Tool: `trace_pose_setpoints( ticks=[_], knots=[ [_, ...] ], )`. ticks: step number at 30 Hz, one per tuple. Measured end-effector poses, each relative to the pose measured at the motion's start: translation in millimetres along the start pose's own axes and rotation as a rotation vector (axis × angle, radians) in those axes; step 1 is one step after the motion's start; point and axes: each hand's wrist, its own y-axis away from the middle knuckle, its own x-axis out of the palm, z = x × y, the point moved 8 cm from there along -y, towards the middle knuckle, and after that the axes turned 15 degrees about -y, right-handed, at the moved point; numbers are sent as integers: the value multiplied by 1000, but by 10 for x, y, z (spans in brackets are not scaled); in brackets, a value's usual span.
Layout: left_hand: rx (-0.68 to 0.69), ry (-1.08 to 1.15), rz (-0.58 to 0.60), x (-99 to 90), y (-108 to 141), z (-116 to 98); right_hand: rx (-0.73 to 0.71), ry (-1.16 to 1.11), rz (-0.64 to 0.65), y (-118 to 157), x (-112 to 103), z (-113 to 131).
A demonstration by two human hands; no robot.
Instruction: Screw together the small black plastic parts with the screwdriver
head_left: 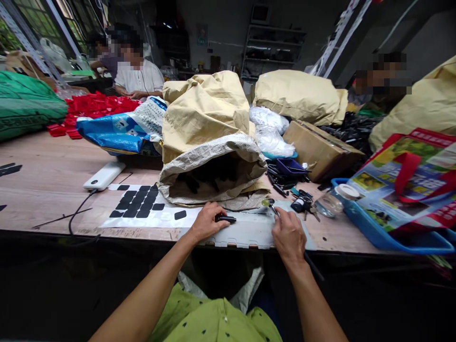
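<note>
My left hand (209,222) is closed on a slim black plastic piece (228,219), pressing it down on a grey board (251,230) at the table's front edge. My right hand (289,233) grips a small hammer (271,205) with a metal neck and a yellowish head. Its black handle sticks out behind the hand. The hammer head is just above the right part of the board, apart from the black piece. Behind both hands lies an open woven sack (210,147), its mouth facing me, with dark pieces inside.
A white sheet with black rounded squares (143,202) and a white power bank (104,175) lie left. Keys (310,209), a clear jar (329,204) and a blue basket (399,240) stand right. Red pieces (94,109) lie farther back. Other people sit beyond the table.
</note>
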Motion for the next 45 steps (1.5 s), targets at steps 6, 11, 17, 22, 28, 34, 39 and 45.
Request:
trace_pose_setpoints(
  ticks=[6, 11, 17, 22, 28, 34, 39, 45],
  knots=[
    [-5, 22, 4, 41, -4, 29, 23, -527, 108, 228, 31, 470],
    [-11, 36, -7, 34, -4, 30, -45, -608, 223, 368, 179, 876],
    [-15, 12, 19, 35, -12, 21, -97, -524, 265, 438, 257, 1079],
    [-35, 29, 9, 33, -9, 27, -72, -500, 298, 444, 301, 1027],
    [-40, 41, 0, 33, -7, 17, -79, -483, 230, 432, 193, 948],
    [-46, 44, -10, 35, -3, 27, -55, -475, 209, 354, 172, 771],
    [-34, 18, -15, 17, 4, 5, -2, -235, 97, -1, 58, 297],
    [-30, 18, -18, 20, 6, 12, -19, 151, 79, -189, 176, -190]
  ],
)
